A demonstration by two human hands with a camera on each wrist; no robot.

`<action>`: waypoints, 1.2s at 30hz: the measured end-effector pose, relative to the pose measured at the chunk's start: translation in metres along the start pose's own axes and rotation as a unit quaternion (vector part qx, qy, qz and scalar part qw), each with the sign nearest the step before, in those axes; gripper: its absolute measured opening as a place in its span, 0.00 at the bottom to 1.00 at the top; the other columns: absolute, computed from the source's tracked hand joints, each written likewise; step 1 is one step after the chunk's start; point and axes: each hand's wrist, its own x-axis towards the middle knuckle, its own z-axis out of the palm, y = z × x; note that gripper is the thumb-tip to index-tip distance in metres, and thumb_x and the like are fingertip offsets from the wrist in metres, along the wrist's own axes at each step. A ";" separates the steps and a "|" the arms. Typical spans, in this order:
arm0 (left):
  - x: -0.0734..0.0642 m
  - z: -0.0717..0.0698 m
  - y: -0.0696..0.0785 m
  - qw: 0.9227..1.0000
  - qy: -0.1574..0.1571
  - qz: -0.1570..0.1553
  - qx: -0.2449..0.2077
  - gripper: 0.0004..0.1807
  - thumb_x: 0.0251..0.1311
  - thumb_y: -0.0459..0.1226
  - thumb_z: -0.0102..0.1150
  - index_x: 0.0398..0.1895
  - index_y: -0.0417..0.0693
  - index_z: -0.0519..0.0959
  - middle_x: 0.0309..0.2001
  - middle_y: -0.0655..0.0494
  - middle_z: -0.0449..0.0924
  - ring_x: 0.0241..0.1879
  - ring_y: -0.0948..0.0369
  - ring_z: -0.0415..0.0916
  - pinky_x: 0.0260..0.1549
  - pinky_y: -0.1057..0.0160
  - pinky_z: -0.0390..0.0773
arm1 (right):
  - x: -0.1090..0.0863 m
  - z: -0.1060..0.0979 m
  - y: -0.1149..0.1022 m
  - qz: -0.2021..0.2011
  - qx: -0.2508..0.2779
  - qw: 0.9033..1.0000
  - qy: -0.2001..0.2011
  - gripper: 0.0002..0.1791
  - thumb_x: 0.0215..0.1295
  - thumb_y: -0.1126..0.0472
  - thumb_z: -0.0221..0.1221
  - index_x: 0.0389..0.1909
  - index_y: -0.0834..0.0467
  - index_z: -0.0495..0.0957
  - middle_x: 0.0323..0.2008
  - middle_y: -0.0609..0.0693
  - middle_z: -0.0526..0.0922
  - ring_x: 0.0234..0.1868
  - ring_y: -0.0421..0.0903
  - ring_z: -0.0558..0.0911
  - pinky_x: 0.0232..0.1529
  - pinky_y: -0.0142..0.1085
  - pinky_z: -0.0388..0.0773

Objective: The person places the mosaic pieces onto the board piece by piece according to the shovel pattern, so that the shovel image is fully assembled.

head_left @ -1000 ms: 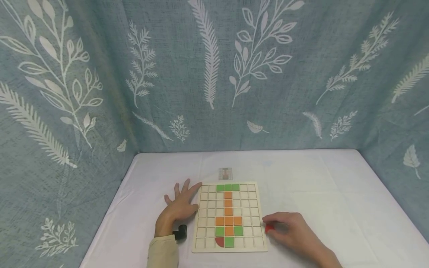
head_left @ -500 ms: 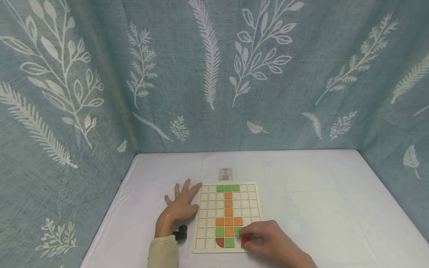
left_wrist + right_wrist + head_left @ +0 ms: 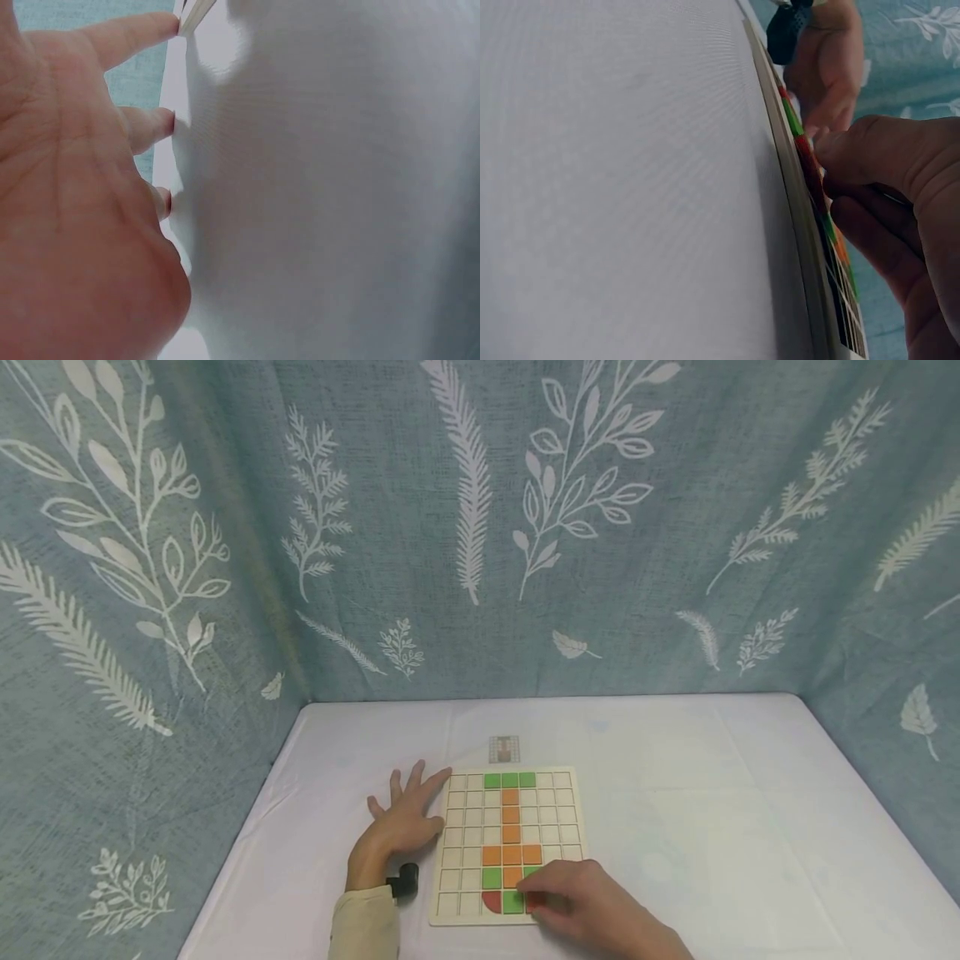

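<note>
My right hand pinches a red tile at the bottom row of a pale wooden grid board, just right of a green tile. In the right wrist view the thumb and a finger meet at the red tile, low against the board; whether it is fully seated is hidden. A dark red quarter-round tile lies left of the green one. Orange tiles run up the middle column, topped by a green row. My left hand, fingers spread, touches the board's left edge.
Behind the board lies a small pattern card on the white tablecloth. A black device is strapped to the left wrist. A blue-green leaf-patterned curtain stands around the table's back and sides.
My right hand has carried the red tile leftward from beside the board's right edge to the bottom row, next to the green tile. The left hand has stayed in place.
</note>
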 end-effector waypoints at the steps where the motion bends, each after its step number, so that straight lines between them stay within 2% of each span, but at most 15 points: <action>1: 0.001 0.001 -0.001 1.000 0.000 0.001 0.002 0.46 0.55 0.34 0.60 0.84 0.52 0.67 0.89 0.32 0.44 0.86 0.25 0.27 0.70 0.12 0.20 | 0.000 0.000 0.000 -0.006 -0.006 1.000 0.003 0.15 0.72 0.64 0.71 0.57 0.50 0.91 0.50 0.38 0.92 0.49 0.31 0.86 0.54 0.29 0.87; 5: 0.004 0.005 -0.006 1.000 0.002 0.006 -0.001 0.46 0.56 0.35 0.60 0.85 0.54 0.67 0.89 0.33 0.43 0.86 0.25 0.26 0.70 0.12 0.19 | 0.001 0.002 0.002 -0.050 -0.026 0.998 0.033 0.15 0.69 0.66 0.72 0.54 0.51 0.91 0.49 0.39 0.93 0.49 0.32 0.88 0.53 0.27 0.86; 9: 0.001 0.002 -0.001 1.000 0.003 0.009 -0.004 0.46 0.55 0.35 0.60 0.84 0.55 0.68 0.89 0.33 0.45 0.86 0.25 0.27 0.70 0.12 0.19 | 0.001 0.004 0.007 -0.086 -0.037 0.994 0.061 0.15 0.67 0.68 0.73 0.52 0.53 0.92 0.47 0.40 0.93 0.48 0.33 0.89 0.54 0.22 0.83; 15: 0.000 -0.001 0.004 1.000 -0.007 0.004 0.004 0.47 0.54 0.33 0.61 0.84 0.51 0.68 0.88 0.31 0.45 0.86 0.23 0.27 0.69 0.11 0.20 | 0.002 0.005 0.010 -0.110 -0.068 0.988 0.086 0.15 0.63 0.69 0.75 0.49 0.52 0.92 0.45 0.39 0.93 0.46 0.32 0.89 0.55 0.20 0.82; 19: 0.000 -0.003 0.009 1.000 -0.015 0.000 0.008 0.47 0.55 0.33 0.61 0.84 0.52 0.68 0.89 0.32 0.44 0.86 0.24 0.27 0.70 0.11 0.21 | 0.003 0.004 0.011 -0.114 -0.081 0.986 0.095 0.15 0.63 0.68 0.76 0.48 0.51 0.91 0.44 0.38 0.93 0.45 0.31 0.88 0.54 0.20 0.81; 25: -0.001 -0.005 0.007 1.000 -0.024 -0.006 0.019 0.47 0.56 0.33 0.61 0.85 0.53 0.67 0.89 0.33 0.43 0.86 0.25 0.27 0.71 0.12 0.23 | 0.001 0.001 0.013 -0.103 -0.090 0.986 0.098 0.13 0.65 0.66 0.75 0.49 0.51 0.91 0.45 0.38 0.93 0.47 0.33 0.89 0.54 0.24 0.84; 27: -0.003 -0.007 0.005 1.000 -0.024 -0.009 0.018 0.46 0.57 0.32 0.60 0.85 0.53 0.67 0.89 0.33 0.44 0.86 0.26 0.28 0.73 0.13 0.24 | 0.000 -0.006 0.015 -0.091 -0.092 0.986 0.106 0.14 0.65 0.66 0.74 0.50 0.52 0.90 0.46 0.39 0.93 0.47 0.35 0.90 0.54 0.27 0.86; 30: -0.007 -0.012 0.004 1.000 -0.021 -0.009 0.017 0.44 0.59 0.31 0.57 0.85 0.51 0.67 0.88 0.32 0.46 0.86 0.26 0.32 0.77 0.16 0.31 | -0.002 -0.023 0.022 -0.078 -0.105 0.982 0.139 0.16 0.62 0.67 0.75 0.52 0.55 0.90 0.47 0.44 0.94 0.49 0.40 0.92 0.53 0.32 0.89; 34: -0.019 -0.026 0.010 1.000 -0.011 -0.005 0.014 0.40 0.66 0.32 0.56 0.85 0.47 0.66 0.88 0.31 0.48 0.86 0.25 0.38 0.80 0.20 0.43 | -0.005 -0.057 0.026 -0.036 -0.162 0.967 0.194 0.18 0.60 0.66 0.77 0.52 0.57 0.90 0.48 0.47 0.95 0.50 0.45 0.93 0.53 0.41 0.91; 36: -0.028 -0.036 0.016 1.000 0.002 -0.004 0.025 0.39 0.69 0.32 0.57 0.85 0.46 0.66 0.87 0.30 0.49 0.85 0.24 0.40 0.80 0.21 0.47 | -0.007 -0.075 0.026 -0.003 -0.202 0.957 0.207 0.19 0.61 0.63 0.77 0.54 0.56 0.90 0.51 0.47 0.94 0.52 0.47 0.93 0.54 0.45 0.91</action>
